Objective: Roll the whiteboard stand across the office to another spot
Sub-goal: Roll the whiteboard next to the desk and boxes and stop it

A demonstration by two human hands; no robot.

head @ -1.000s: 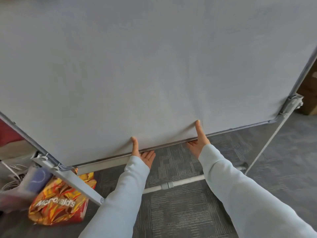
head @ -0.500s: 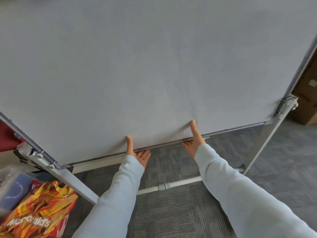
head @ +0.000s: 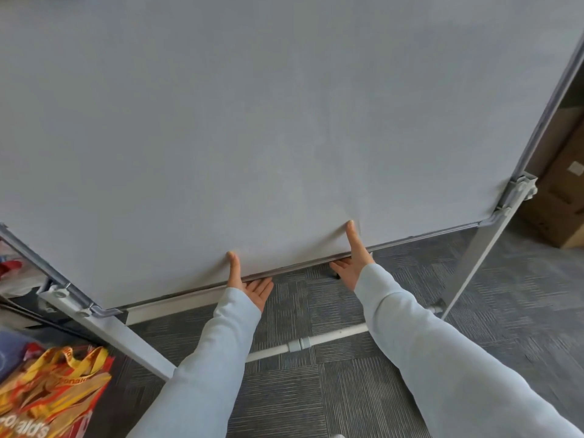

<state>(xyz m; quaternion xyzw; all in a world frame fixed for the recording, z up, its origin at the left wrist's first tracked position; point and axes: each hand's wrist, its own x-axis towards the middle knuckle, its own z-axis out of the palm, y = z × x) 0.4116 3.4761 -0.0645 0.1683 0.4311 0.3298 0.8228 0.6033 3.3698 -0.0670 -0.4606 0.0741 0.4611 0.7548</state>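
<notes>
— What are the hands doing?

— Both are clamped on the bottom edge of the whiteboard stand (head: 284, 121). The left hand (head: 249, 284) has its thumb flat up against the grey board face, the fingers hooked underneath the lower frame rail (head: 410, 240). The right hand (head: 352, 263) grasps that rail the same way a little further along, thumb pointing up the board, fingers curled below out of sight. Pale sleeves (head: 442, 358) reach in from the near edge.

— And the board itself?

— Right in front of the person, filling most of the view, tilted so the left corner sits lower than the right. A grey upright leg (head: 474, 267) runs down from the right corner bracket (head: 518, 191) to the carpet (head: 363, 399); another leg (head: 126, 339) slants down from the left bracket. A white crossbar (head: 297, 344) with a joint lies low between them, just above the dark grey carpet tiles.

— Anything nearby?

— A red-and-yellow McDonald's bag (head: 53, 396) on the floor at the lower left, just beside the left leg. Brown cardboard boxes (head: 559, 197) past the right edge of the board.
</notes>
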